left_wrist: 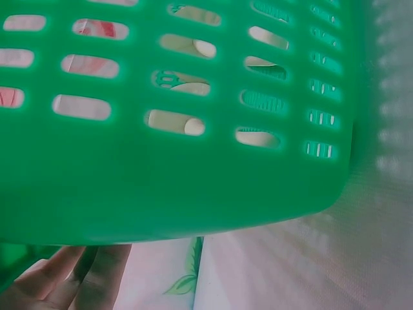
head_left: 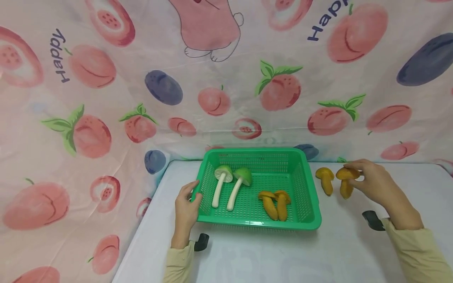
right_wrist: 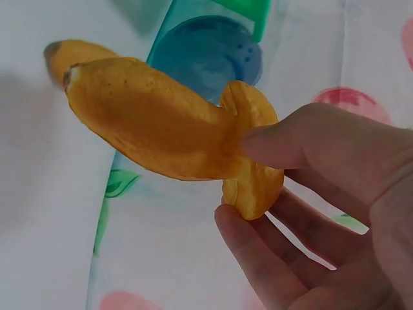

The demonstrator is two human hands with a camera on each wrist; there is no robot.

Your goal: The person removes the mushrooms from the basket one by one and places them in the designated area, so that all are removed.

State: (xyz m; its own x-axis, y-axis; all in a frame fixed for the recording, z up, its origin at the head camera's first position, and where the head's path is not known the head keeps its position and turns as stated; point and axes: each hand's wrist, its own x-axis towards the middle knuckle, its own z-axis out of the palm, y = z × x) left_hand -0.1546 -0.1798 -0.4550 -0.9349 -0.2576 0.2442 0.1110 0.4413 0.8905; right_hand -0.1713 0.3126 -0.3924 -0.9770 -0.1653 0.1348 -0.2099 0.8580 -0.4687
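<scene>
My right hand pinches a yellow-brown toy mushroom by its cap, thumb on one side and fingers on the other. In the head view its stem points down, near the table surface. A second yellow mushroom stands just to its left, outside the green plastic basket. My left hand holds the basket's left rim; in the left wrist view the fingers show beyond the rim. Inside the basket lie two green-capped, white-stemmed mushrooms on the left and two yellow mushrooms at front right.
A white table carries the basket. Behind and to the left hangs a pink cloth printed with fruit. Black straps or mounts sit at both wrists, below beige sleeves.
</scene>
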